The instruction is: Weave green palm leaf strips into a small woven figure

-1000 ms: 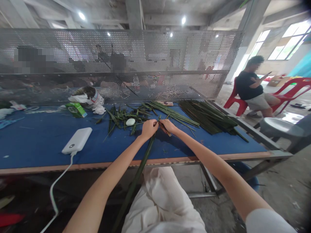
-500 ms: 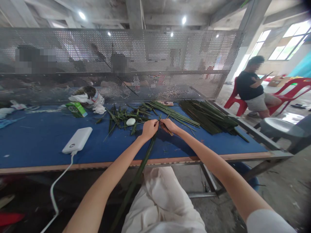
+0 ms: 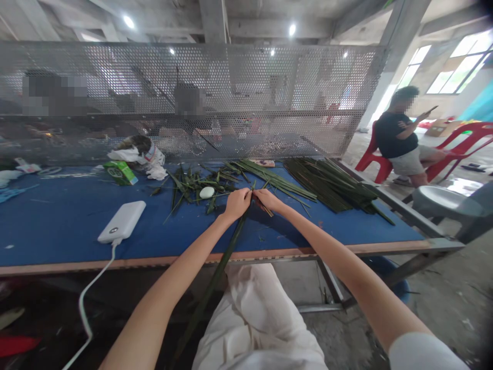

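Over the blue tabletop, my left hand [image 3: 236, 204] and my right hand [image 3: 271, 200] meet with closed fingers. Both pinch the upper end of a long green leaf strip [image 3: 228, 254], whose tail hangs over the table edge beside my leg. A short green tip pokes up between the hands. Under my right hand a thin brownish stick-like piece [image 3: 266, 209] slants out; its kind is unclear. Left of my hands lie a white oval object [image 3: 207, 192] and a heap of green leaf pieces [image 3: 187, 184]. Loose leaf strips [image 3: 277, 181] lie just beyond the hands.
A stack of dark leaves [image 3: 333, 186] lies right. At left are a white power bank [image 3: 122, 222] with cable, a green box [image 3: 120, 173] and crumpled packaging [image 3: 140, 153]. A perforated metal screen [image 3: 250, 97] stands behind. A seated person [image 3: 398, 133] is at right.
Both hands keep nearly the same place and grip on the leaf strip. The view has shifted very slightly. The seated person's held object is a little higher.
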